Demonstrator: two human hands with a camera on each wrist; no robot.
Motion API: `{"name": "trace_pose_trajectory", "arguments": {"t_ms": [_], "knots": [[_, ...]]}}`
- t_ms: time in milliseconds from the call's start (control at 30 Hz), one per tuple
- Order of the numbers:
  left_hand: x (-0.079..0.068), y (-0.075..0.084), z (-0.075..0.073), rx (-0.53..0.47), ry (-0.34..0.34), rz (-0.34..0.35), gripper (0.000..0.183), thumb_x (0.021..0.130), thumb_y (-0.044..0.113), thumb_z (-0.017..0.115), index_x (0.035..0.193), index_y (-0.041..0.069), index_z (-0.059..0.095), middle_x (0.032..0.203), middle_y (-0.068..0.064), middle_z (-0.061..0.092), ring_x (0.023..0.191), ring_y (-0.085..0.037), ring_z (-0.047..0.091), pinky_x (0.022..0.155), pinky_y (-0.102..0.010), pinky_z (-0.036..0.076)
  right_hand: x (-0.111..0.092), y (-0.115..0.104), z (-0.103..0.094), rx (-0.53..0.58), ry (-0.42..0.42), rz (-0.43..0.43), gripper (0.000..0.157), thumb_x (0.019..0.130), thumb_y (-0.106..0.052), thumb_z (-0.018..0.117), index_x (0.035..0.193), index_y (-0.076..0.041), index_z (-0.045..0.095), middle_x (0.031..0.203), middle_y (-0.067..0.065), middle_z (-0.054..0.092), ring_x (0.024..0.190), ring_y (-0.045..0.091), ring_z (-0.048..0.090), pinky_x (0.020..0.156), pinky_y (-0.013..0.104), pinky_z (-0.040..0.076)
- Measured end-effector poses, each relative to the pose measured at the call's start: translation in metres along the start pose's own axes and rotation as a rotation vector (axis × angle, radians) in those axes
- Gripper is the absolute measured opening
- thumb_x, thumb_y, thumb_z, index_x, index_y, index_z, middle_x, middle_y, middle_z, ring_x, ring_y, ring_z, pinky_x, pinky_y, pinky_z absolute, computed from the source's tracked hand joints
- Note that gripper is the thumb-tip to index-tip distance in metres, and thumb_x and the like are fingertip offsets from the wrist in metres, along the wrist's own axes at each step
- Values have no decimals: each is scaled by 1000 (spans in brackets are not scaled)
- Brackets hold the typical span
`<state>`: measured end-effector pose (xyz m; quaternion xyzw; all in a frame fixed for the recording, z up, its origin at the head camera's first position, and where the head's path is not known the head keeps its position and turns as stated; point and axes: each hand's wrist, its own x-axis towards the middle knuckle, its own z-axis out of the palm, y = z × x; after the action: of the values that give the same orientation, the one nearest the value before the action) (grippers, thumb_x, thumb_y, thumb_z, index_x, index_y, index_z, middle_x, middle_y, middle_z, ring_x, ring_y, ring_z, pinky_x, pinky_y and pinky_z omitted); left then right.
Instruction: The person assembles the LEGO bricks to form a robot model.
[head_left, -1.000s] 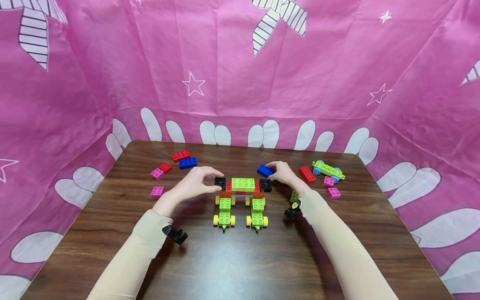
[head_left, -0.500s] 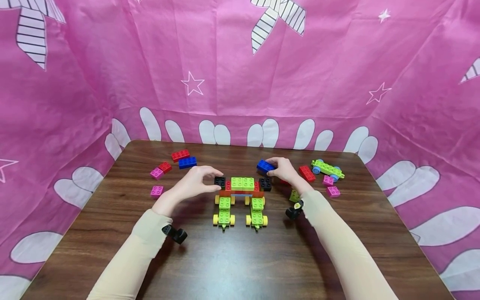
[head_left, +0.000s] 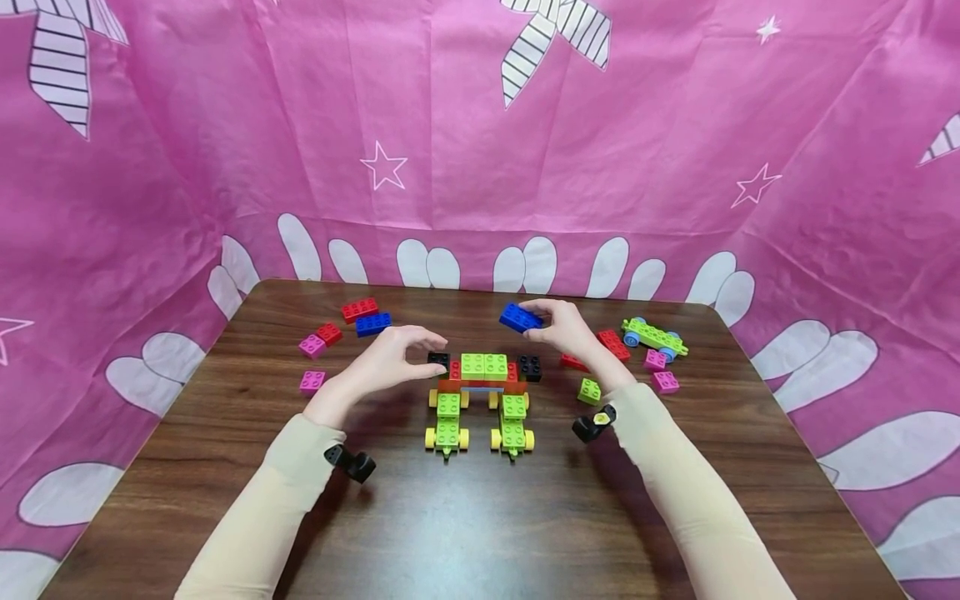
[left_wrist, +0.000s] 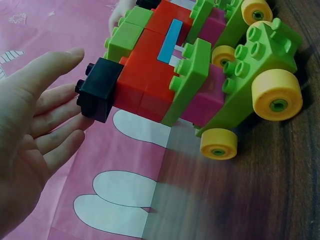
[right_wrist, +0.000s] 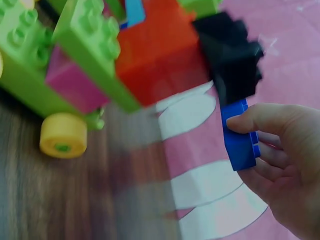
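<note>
My right hand [head_left: 564, 327] pinches a blue building brick [head_left: 520, 317] with studs, held beyond the right end of a built toy structure. In the right wrist view the thumb lies across the blue brick [right_wrist: 239, 142], just past a black brick [right_wrist: 230, 55]. My left hand [head_left: 390, 360] is spread around the left black brick [left_wrist: 101, 87], thumb on one side and fingers on the other; whether it touches is unclear. The structure joins red bricks [left_wrist: 147, 70] and lime bricks [head_left: 483, 367] over two lime wheeled bases [head_left: 447, 429] with yellow wheels.
Loose on the wooden table [head_left: 450, 525] at left lie a red brick [head_left: 360, 310], a blue brick [head_left: 373, 324] and small pink bricks [head_left: 312, 382]. At right are a red brick [head_left: 613, 344], a lime base with blue wheels [head_left: 654, 337] and a lime brick [head_left: 588, 391]. Pink cloth [head_left: 472, 150] stands behind.
My right hand has carried the blue brick away from me and slightly left, uncovering more of the lime brick and a red one under the forearm. The left hand has barely moved.
</note>
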<state>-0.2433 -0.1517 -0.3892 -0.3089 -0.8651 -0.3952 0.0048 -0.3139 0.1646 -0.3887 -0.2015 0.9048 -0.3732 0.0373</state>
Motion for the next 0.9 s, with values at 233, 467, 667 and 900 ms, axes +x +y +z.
{"name": "trace_pose_trajectory", "arguments": {"t_ms": [233,467,667,900], "knots": [[4,6,1,23,40,-28,36,86,23,74,117,8,67,112,-8,69,102,-22,64,91,-41,52,-9,-30,-3,18,-16,-61,47,82,-7,71,128,-3,61,123,21,62,105,35,61,91,51,51],[11,14,2,40,114,-27,39,86,23,73,120,6,66,113,-10,69,102,-25,64,92,-44,51,-17,-49,-2,65,-47,-85,47,82,-6,71,128,-4,61,123,19,62,104,33,61,88,49,53],[17,17,4,49,146,-28,44,86,25,74,124,5,63,119,-11,67,104,-24,63,94,-43,51,-21,-58,3,94,-78,-134,46,82,-6,71,127,-3,61,121,19,64,99,31,63,85,44,55],[18,22,8,20,124,-11,48,86,24,73,127,3,61,123,-14,65,108,-27,62,94,-46,50,-25,-63,10,77,-132,-225,45,81,-2,70,125,-1,62,120,17,65,99,25,63,83,38,54]]}}
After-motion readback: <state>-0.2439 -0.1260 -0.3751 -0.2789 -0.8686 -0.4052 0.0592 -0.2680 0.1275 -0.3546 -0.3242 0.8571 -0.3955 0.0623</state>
